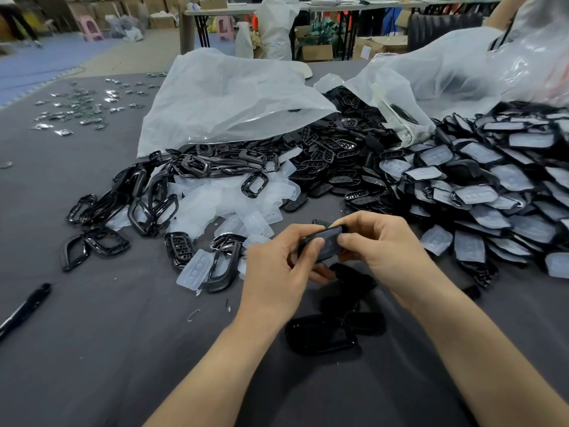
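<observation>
Both my hands hold one black plastic key-fob shell (327, 243) just above the grey cloth-covered table (107, 349). My left hand (277, 272) grips its left end, thumb on top. My right hand (385, 251) pinches its right end from above. Below the hands lie a few black shell halves (320, 334) on the cloth. Loose black frames (144, 208), translucent white button pads (228, 201) and black grid pieces (180, 248) are heaped just beyond my hands.
Two clear plastic bags (224, 97) spill black parts at the back. A large pile of shells fitted with pads (492, 192) fills the right. A black pen (26, 306) lies at the left edge. Small green circuit boards (83, 109) are scattered far left.
</observation>
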The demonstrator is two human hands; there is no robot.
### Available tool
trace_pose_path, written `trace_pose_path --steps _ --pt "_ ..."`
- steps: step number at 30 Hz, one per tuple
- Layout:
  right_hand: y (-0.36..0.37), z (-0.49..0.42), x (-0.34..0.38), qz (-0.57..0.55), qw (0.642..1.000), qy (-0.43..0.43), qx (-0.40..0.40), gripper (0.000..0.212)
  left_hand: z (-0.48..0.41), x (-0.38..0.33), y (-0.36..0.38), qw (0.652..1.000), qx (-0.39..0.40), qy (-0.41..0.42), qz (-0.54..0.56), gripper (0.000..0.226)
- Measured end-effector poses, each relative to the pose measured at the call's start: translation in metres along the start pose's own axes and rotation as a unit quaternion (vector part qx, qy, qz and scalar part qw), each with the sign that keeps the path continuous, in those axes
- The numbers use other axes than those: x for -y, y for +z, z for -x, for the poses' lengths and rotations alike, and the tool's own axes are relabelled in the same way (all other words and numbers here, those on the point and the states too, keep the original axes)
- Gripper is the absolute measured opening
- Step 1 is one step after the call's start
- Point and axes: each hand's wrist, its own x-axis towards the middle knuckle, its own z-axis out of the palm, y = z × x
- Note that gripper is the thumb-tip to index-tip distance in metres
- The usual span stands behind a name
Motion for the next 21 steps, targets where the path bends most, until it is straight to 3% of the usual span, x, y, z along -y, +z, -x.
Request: trace_pose_path --steps 8,15,21 --pt "0.006 -0.001 -0.005 0.047 0.998 -0.006 -0.033 0.029 0.0 -0.001 0.0 0.995 0.017 0.046 -0.092 0.035" --pt "0.003 -0.001 -0.004 0.004 1.0 -0.002 -0.021 0.021 -0.001 -0.004 -0.004 0.999 0.007 -0.031 0.01 0.03" --pt "-0.007 -0.003 -0.001 -0.029 0.998 0.014 -0.045 0.021 -0.003 -0.008 -0.006 0.992 0.049 0.065 -0.099 0.022"
